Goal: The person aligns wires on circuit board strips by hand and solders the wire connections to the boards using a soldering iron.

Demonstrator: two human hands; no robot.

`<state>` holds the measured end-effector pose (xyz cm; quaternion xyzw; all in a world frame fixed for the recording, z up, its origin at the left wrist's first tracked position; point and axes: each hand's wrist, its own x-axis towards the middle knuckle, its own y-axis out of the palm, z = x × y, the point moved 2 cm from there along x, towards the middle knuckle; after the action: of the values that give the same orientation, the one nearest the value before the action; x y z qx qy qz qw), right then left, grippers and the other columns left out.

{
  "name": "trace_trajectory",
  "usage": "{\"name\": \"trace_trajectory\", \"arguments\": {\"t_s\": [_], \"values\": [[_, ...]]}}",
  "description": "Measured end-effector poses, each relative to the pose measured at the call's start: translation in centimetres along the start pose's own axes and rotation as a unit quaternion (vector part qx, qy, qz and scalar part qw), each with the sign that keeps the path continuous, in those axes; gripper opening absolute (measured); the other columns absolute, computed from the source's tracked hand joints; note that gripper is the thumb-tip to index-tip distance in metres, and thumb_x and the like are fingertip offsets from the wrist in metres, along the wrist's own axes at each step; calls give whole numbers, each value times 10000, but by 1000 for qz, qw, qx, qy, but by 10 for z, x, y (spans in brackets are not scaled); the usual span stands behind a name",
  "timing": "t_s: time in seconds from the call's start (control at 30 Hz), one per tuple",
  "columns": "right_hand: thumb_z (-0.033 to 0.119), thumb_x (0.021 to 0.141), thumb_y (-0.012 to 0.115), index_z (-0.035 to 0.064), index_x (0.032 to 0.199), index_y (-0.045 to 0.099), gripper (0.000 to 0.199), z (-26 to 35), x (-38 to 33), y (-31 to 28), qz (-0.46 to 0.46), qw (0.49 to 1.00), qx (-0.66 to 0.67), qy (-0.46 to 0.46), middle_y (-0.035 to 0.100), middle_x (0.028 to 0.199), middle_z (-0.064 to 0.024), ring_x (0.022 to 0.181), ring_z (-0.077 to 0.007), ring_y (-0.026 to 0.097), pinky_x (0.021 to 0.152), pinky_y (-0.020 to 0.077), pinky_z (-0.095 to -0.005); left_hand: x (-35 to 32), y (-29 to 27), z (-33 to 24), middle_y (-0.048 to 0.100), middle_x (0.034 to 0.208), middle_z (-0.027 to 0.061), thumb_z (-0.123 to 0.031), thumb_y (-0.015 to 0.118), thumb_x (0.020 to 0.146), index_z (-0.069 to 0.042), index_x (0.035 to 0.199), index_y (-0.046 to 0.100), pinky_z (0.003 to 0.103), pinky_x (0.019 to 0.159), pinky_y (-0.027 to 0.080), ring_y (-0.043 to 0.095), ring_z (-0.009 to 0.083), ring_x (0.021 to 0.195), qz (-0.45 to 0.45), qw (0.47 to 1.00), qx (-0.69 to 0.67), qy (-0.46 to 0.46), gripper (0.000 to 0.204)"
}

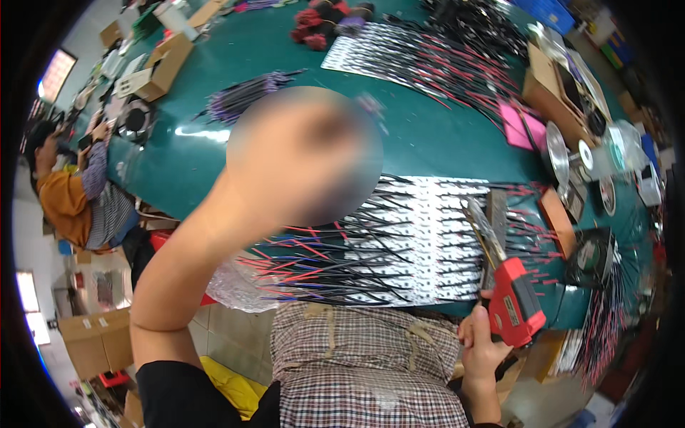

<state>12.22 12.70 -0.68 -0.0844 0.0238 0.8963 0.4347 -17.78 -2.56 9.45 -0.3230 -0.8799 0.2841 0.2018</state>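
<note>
My right hand [485, 339] is wrapped around a red and black soldering gun [515, 305] at the lower right. The gun's metal tip reaches up and left over the right part of a white board panel [428, 235]. Black and red wires [307, 260] stick out from the panel's left side, and more run off its right side. My left hand [303, 153] is raised over the table, left of the panel's upper part. Blur covers it, so its fingers and anything in them cannot be made out. A dark metal bar [495, 210] lies across the panel beside the gun's tip.
On the green table [214, 50], a second wired panel [371, 53] and a purple-black wire bundle [246, 96] lie farther back. Cardboard boxes [553, 96], an orange box [558, 222] and a spool [585, 155] stand at the right. Another person [75, 192] sits at the far left.
</note>
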Motion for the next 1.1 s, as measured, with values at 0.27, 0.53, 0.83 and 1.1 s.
{"name": "trace_trajectory", "arguments": {"t_s": [0.27,0.53,0.83,1.1], "values": [[-6,983,561,-43,1228,510,253,-16,-11,-19,43,997,-69,1,464,639,-2,455,-62,382,462,361,-250,-7,103,-3,698,783,193,-154,729,792,-19,917,663,483,683,529,678,399,745,162,971,167,54,196],[-16,968,592,-50,1270,516,313,-19,-7,-17,112,988,-102,12,524,716,-29,499,-65,439,483,378,-238,-2,123,29,684,739,192,-215,743,804,-10,877,683,492,691,519,669,403,729,145,971,190,23,226],[10,979,602,-1,1122,561,149,-26,-1,-13,189,960,-205,-25,551,737,-6,552,-61,493,503,391,-236,-2,124,37,671,701,176,-219,746,807,-9,858,674,480,674,514,660,397,706,137,973,183,17,228],[0,975,612,16,1062,581,95,-22,1,-4,175,965,-197,-2,561,755,0,585,-60,506,535,405,-237,-4,128,37,664,704,173,-210,752,793,-15,819,660,487,665,507,655,399,706,127,974,185,40,217]]}}
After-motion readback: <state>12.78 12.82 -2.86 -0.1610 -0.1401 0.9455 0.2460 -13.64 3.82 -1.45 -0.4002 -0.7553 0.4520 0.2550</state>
